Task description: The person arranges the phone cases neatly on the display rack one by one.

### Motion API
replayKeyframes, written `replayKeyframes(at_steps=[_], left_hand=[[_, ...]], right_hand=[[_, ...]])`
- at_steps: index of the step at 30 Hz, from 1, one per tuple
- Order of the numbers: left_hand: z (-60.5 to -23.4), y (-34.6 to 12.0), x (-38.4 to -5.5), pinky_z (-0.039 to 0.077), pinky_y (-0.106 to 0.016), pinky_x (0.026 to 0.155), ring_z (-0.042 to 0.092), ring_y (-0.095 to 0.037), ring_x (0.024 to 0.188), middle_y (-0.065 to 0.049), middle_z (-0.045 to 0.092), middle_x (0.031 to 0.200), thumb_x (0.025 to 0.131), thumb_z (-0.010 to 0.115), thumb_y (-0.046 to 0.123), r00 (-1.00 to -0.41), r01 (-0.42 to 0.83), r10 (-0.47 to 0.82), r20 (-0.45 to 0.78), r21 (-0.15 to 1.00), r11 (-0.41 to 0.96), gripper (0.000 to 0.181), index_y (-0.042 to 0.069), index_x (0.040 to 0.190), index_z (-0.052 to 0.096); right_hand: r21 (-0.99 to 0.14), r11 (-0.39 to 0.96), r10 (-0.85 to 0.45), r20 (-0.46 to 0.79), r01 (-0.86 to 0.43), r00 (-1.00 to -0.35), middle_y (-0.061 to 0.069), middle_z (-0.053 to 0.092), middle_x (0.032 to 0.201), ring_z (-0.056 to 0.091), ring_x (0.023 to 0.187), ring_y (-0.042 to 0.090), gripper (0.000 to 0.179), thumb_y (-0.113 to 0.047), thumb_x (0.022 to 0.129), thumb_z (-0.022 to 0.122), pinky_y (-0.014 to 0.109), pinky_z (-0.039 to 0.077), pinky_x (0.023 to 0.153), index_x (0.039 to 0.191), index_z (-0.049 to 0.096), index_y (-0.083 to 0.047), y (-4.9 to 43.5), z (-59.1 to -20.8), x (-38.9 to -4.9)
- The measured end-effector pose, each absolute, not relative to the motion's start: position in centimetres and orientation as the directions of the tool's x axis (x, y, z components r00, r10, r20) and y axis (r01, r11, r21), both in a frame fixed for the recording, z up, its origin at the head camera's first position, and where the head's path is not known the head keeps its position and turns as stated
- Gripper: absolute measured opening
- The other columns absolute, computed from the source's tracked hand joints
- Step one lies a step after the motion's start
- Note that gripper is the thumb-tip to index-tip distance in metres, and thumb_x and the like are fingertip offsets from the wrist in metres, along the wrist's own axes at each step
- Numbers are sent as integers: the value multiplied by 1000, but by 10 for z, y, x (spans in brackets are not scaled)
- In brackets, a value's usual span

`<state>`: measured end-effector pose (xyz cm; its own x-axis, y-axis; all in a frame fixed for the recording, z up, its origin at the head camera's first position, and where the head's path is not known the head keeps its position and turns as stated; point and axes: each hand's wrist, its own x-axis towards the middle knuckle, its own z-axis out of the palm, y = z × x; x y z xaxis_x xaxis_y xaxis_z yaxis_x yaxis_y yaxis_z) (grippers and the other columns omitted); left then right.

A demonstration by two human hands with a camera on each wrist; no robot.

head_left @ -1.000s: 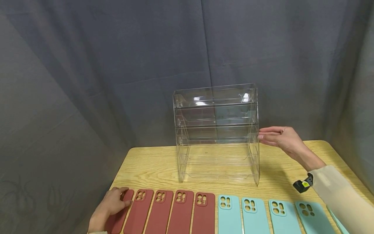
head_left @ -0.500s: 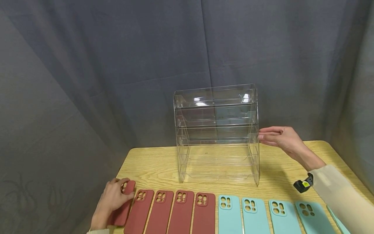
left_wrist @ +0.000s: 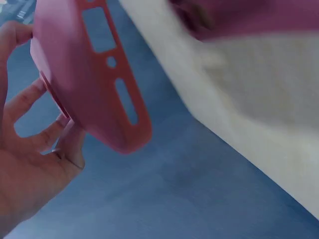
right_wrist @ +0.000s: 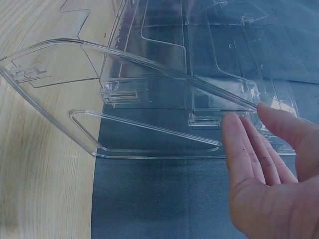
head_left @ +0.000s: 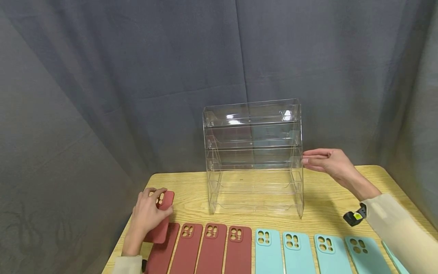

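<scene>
My left hand grips a dark red phone case by its edges, over the left end of the row. Its camera cutouts show by the fingertips. The left wrist view has this case side-on, with thumb and fingers at its edges. At the right side of a clear acrylic tiered rack, my right hand has its fingers extended. Up close in the right wrist view, straight fingers meet the rack's side panel, and the thumb is right at its slanted front edge.
Several red phone cases lie side by side at the front left of the wooden table. Several light turquoise cases continue the row to the right. Grey curtains hang behind and at both sides.
My left hand has raised the leftmost red case from the row and carried it forward and to the right, now overlapping the neighbouring case. The right hand and the rack have stayed put.
</scene>
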<state>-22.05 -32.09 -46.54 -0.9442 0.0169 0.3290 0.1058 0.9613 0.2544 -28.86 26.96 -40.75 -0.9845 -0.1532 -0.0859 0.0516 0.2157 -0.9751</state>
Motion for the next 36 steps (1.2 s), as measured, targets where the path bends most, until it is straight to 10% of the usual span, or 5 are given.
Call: replayKeyframes(at_steps=[36], left_hand=[[-346, -114, -300, 60, -45, 64, 53, -38, 111, -18, 52, 146, 88, 77, 39, -612, 462, 136, 779, 213, 861, 62, 21, 144, 61]], right_hand=[[-982, 184, -177, -77, 44, -981, -13, 80, 109, 76, 102, 1, 70, -25, 96, 80, 22, 62, 92, 148, 49, 10, 271, -403, -286]])
